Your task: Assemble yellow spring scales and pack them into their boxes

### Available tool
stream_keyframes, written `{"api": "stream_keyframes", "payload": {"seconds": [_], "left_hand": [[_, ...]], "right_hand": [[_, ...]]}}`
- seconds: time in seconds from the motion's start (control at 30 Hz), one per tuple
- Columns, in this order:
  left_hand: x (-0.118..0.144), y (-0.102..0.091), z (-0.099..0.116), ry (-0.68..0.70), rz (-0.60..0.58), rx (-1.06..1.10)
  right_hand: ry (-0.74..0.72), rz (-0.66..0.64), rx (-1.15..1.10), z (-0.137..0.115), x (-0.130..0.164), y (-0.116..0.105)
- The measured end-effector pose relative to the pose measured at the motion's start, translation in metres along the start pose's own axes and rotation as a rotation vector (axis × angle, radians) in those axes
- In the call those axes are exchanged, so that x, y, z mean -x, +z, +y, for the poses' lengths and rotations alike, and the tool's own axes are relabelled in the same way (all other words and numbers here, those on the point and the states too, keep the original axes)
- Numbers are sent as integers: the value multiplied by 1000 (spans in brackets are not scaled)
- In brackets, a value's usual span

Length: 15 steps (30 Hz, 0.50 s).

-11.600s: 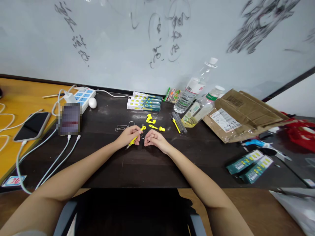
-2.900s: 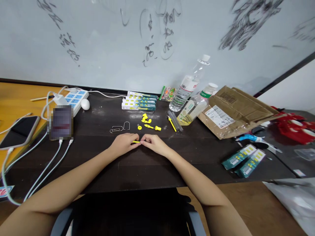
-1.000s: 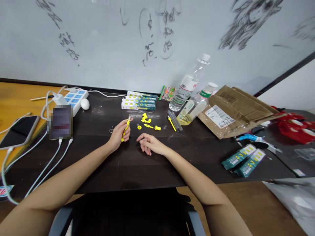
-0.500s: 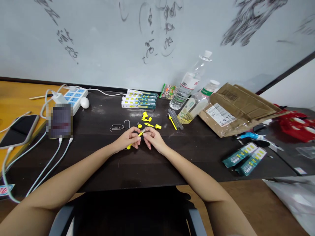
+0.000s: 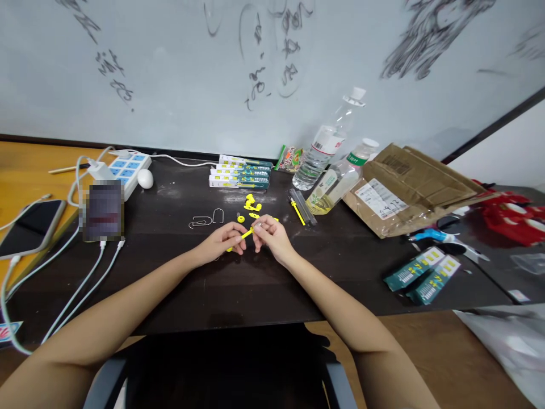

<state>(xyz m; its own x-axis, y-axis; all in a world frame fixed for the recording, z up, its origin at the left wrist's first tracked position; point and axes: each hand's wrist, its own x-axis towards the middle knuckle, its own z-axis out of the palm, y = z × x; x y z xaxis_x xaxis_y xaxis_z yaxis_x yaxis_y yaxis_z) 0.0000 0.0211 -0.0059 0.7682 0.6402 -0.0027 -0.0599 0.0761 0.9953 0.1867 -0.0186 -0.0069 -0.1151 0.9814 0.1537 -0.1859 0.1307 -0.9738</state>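
I'm seeing the left hand (image 5: 222, 242) and right hand (image 5: 269, 237) pinching together on one yellow stick (image 5: 246, 233), just in front of the loose yellow parts (image 5: 252, 207).

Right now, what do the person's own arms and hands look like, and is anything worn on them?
Both arms come in bare from the bottom corners, with no sleeves in view. The left hand and right hand wear no gloves, and no watch, bracelet or ring shows on the wrists or fingers. No markings or cables are on either arm. Fingernails are too small to judge.
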Motion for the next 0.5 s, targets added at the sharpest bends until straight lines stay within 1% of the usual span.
{"api": "stream_keyframes", "payload": {"seconds": [0.1,0.27,0.4,0.5], "left_hand": [[3,2,2,-79,-27,73],[6,8,6,-146,-121,144],[5,10,3,-157,-148,98],[3,9,-2,-133,-142,72]], "right_hand": [[11,21,-9,0,0,1],[44,29,-8,-1,1,3],[40,42,18,0,1,3],[48,39,23,2,1,3]]}}
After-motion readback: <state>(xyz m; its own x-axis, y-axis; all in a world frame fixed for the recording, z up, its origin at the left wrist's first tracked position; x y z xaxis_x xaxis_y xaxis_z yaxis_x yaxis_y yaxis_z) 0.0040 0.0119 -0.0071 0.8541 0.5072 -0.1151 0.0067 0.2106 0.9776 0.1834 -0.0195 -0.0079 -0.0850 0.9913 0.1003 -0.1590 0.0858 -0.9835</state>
